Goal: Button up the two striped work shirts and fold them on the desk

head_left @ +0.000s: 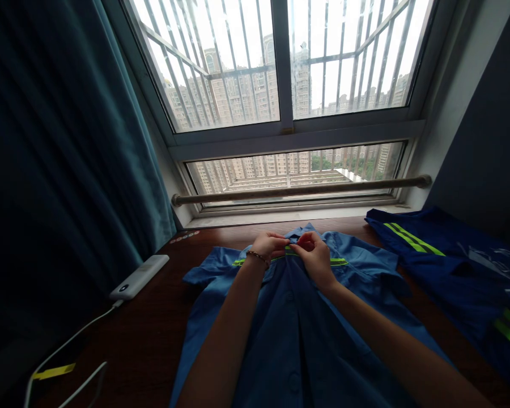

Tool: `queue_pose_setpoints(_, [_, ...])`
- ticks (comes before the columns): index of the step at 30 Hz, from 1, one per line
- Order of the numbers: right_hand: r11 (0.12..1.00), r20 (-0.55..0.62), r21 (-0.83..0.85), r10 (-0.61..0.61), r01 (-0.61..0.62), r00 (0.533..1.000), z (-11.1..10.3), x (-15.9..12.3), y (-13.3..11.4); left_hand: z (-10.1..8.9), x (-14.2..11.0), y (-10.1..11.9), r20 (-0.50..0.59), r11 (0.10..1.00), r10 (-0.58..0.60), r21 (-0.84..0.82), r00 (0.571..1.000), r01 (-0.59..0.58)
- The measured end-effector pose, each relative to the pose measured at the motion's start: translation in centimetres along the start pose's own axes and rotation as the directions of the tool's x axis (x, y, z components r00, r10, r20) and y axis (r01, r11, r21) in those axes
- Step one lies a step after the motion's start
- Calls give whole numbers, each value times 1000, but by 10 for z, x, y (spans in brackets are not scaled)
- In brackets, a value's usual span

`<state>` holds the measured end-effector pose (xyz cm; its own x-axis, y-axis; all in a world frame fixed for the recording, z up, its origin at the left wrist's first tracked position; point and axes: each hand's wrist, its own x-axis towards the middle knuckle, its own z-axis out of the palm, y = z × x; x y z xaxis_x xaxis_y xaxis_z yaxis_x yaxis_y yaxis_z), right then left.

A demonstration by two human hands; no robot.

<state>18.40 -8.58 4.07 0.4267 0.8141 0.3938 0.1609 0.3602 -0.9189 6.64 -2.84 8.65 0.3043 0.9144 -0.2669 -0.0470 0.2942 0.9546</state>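
A blue short-sleeved work shirt with a yellow-green stripe across the chest lies spread out, its collar toward the window. My left hand, a beaded bracelet at its wrist, pinches the front edge of the shirt just below the collar. Right beside it my right hand grips the other side of the same front opening, thumb and finger closed on the cloth. The fingertips of both hands nearly meet. Whether a button sits between them is too small to tell. Lower down, the front edges lie slightly apart.
Dark blue clothing with yellow-green stripes lies at the right. A white power bank with a white cable and yellow tag rests left on the brown wooden surface. Behind are a rail, a window and a curtain.
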Motion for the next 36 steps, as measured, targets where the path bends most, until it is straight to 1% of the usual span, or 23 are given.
queue_pose_setpoints(3, [992, -2, 128, 18, -18, 1000, 2, -2, 3, -2, 2, -1, 5, 995, -57, -76, 998, 57])
queue_pose_setpoints(6, [980, -7, 196, 13, -12, 1000, 3, -3, 3, -2, 4, -1, 47, 985, -109, -131, 993, 114])
queue_pose_setpoints(10, [948, 20, 313, 42, -46, 999, 4, -4, 1, -1, 3, -1, 78, 978, -121, -163, 990, 133])
queue_pose_setpoints(13, [923, 41, 361, 131, -137, 991, 4, -5, 2, 0, 1, -1, 59, 981, -105, -155, 993, 113])
queue_pose_setpoints(18, [887, 78, 340, 304, -311, 950, 2, -2, 6, 1, -1, -2, 38, 990, -80, -109, 996, 84])
queue_pose_setpoints(21, [816, 78, 429, 393, -387, 916, 2, 0, 7, 1, -3, -6, 10, 993, -60, -101, 998, 61])
queue_pose_setpoints(24, [679, 171, 581, 437, -449, 883, 4, -2, 5, 0, -8, -12, -8, 989, -15, -145, 1000, 13])
queue_pose_setpoints(26, [596, 262, 626, 447, -503, 855, 5, -4, 3, -2, -14, -18, 15, 980, 58, -191, 998, -54])
queue_pose_setpoints(27, [569, 308, 622, 453, -537, 837, 5, -5, 1, -4, -17, -21, 30, 972, 108, -211, 994, -100])
queue_pose_setpoints(29, [548, 382, 585, 465, -598, 799, 6, -7, -1, -8, -22, -26, 57, 956, 208, -223, 976, -191])
queue_pose_setpoints(31, [552, 419, 541, 477, -634, 773, 5, -8, -2, -12, -24, -30, 74, 945, 289, -179, 954, -273])
queue_pose_setpoints(32, [568, 420, 518, 482, -639, 769, 4, -8, -2, -14, -23, -32, 73, 940, 325, -139, 943, -313])
queue_pose_setpoints(33, [605, 411, 490, 475, -628, 778, 4, -8, -3, -16, -22, -33, 69, 932, 357, -95, 932, -350])
queue_pose_setpoints(34, [666, 395, 450, 449, -595, 802, 3, -8, -4, -17, -20, -34, 64, 923, 385, -51, 921, -382])
queue_pose_setpoints(35, [752, 373, 391, 397, -530, 839, 2, -8, -5, -18, -18, -35, 60, 912, 409, -13, 911, -409])
queue_pose_setpoints(36, [850, 348, 310, 317, -427, 883, 0, -7, -7, -19, -16, -35, 61, 904, 426, 17, 903, -427])
